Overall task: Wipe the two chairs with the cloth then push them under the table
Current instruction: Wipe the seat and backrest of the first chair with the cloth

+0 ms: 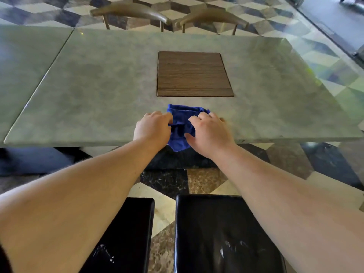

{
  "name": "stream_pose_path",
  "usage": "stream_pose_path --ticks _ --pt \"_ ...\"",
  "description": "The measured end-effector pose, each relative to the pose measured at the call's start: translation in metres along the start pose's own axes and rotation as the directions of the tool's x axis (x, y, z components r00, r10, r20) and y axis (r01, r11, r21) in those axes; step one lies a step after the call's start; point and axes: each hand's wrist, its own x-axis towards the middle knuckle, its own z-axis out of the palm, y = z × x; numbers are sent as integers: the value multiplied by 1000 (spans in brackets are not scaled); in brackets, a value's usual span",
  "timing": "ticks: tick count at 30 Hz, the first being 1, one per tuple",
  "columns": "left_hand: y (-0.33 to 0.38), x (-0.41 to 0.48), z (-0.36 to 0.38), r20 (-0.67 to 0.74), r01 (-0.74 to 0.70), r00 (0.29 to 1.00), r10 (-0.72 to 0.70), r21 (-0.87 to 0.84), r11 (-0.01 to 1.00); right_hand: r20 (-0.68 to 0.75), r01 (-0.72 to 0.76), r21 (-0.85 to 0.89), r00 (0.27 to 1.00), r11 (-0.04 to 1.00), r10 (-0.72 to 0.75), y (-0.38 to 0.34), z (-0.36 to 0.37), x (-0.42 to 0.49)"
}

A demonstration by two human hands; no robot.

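A crumpled blue cloth lies at the near edge of the grey stone table, part of it hanging over the edge. My left hand grips its left side with curled fingers. My right hand rests on its right side, fingers bent over the fabric. Two black padded chair seats stand below me, pulled out from the table: the left chair and the right chair. Both seats show whitish smears.
A brown wooden panel is set into the table's middle. Two chairs with curved brown backrests stand at the far side. The floor is patterned tile. A second table slab adjoins on the left.
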Motion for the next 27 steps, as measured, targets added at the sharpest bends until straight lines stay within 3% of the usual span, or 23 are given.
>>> stream_pose_path --ticks 4,8,17,27 --pt "8 -19 -34 -57 -40 998 31 -166 985 38 -23 33 999 999 22 -4 -18 -4" --pt "7 -52 -88 -108 -103 991 80 -227 968 39 29 96 999 995 -33 -28 -47 -10" --pt "-98 -121 -169 -5 -88 996 88 -25 996 136 40 266 988 963 -78 -141 -64 -28" --pt "-248 -189 -139 95 -5 995 -5 108 994 267 0 296 960 955 -82 -271 10 -25"
